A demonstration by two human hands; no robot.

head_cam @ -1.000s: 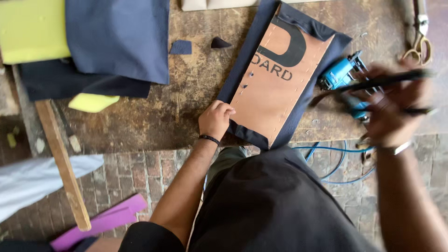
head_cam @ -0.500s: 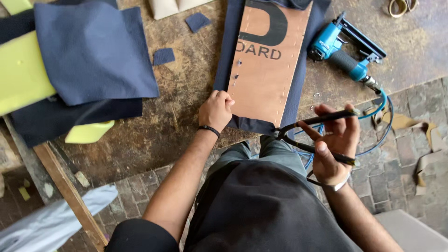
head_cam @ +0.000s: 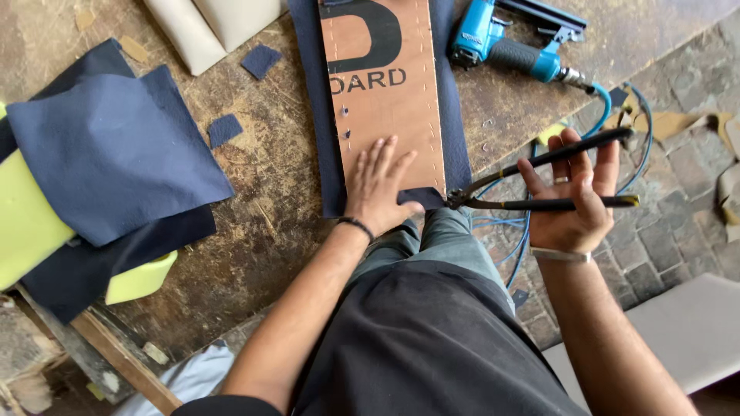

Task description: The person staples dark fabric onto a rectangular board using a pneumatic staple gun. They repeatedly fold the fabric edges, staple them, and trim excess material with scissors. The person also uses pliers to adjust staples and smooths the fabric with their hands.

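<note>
At the worktop edge, the right hand grips open long-handled pliers nosing the navy fabric under the cardboard panel, pinned by the flat, empty left hand; apparently trimming, demanding steady aim.

1. A blue pneumatic stapler with a blue hose is seen at the far right of the worn wooden table.
2. Navy fabric pieces are laid over yellow-green foam at the left.
3. Two small navy scraps are scattered between them.
4. Beige cushions are placed at the far edge.
</note>
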